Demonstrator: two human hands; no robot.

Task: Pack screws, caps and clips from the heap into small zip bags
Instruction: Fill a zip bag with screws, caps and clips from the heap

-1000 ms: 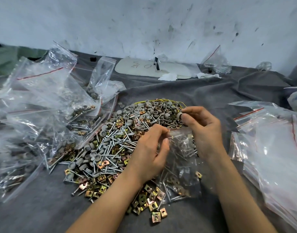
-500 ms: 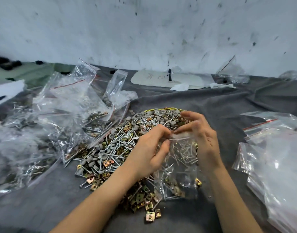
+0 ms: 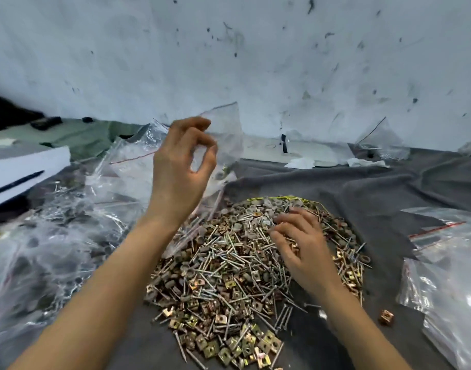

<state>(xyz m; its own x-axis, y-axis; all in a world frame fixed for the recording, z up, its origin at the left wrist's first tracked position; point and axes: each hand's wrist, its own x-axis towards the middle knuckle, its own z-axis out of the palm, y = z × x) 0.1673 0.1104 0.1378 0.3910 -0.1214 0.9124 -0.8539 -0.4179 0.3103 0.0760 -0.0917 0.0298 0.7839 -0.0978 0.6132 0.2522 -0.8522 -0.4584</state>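
A heap (image 3: 237, 273) of silver screws, grey caps and brass square clips lies on the grey cloth (image 3: 375, 198). My right hand (image 3: 301, 244) rests on the heap's upper right, its bent fingertips touching the screws; I see nothing gripped. My left hand (image 3: 183, 166) is raised above the heap's left edge with fingers loosely curled, thumb and forefinger nearly meeting, and nothing visible in them. An upright clear zip bag (image 3: 226, 129) stands just behind that hand. Filled zip bags (image 3: 69, 236) are piled on the left.
Empty clear zip bags (image 3: 453, 276) are stacked at the right. One brass clip (image 3: 385, 317) lies alone beside them. A white board (image 3: 295, 153) and tissue (image 3: 299, 162) lie by the stained wall. A white box (image 3: 23, 166) sits far left.
The small bag of screws that both hands held over the heap is gone from them. My left hand rose up and left; my right hand dropped onto the heap. The camera tilted up.
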